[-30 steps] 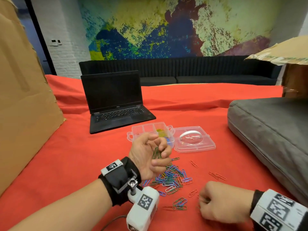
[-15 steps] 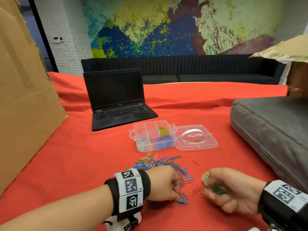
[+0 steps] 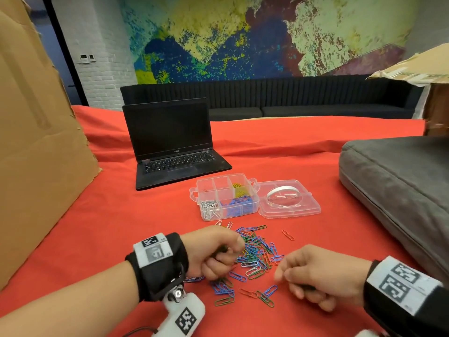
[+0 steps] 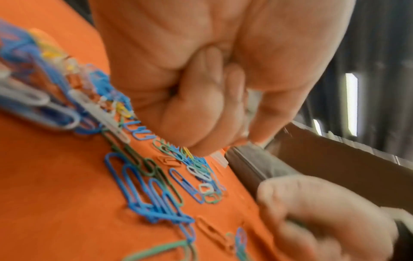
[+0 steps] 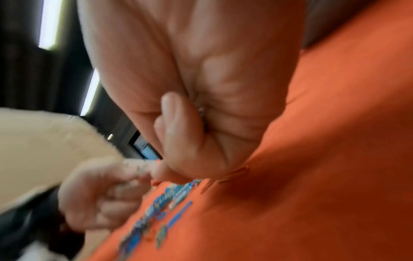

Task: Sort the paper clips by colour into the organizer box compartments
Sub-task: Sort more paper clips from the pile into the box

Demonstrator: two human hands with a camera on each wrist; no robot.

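Observation:
A loose pile of blue, green, red and white paper clips [image 3: 257,254] lies on the red cloth in front of the clear organizer box [image 3: 220,177]. The box holds white clips front left, blue front right and yellow back right. Its lid [image 3: 289,199] lies open to the right. My left hand [image 3: 226,254] is curled in a fist over the pile's left edge, and something dark green shows in its grip. My right hand [image 3: 298,283] hovers low at the pile's right edge, its fingers curled round green clips [image 4: 297,222]. Both wrist views are blurred.
A black laptop [image 3: 170,147] stands open behind the box. A tall cardboard sheet [image 3: 36,154] stands on the left. A grey cushion [image 3: 401,190] and a cardboard box [image 3: 425,74] are on the right. Stray red clips [image 3: 288,235] lie beside the pile.
My left hand, raised with green clips one second ago, dropped onto the pile. My right hand turned from palm-up with green clips showing to palm-down beside the pile.

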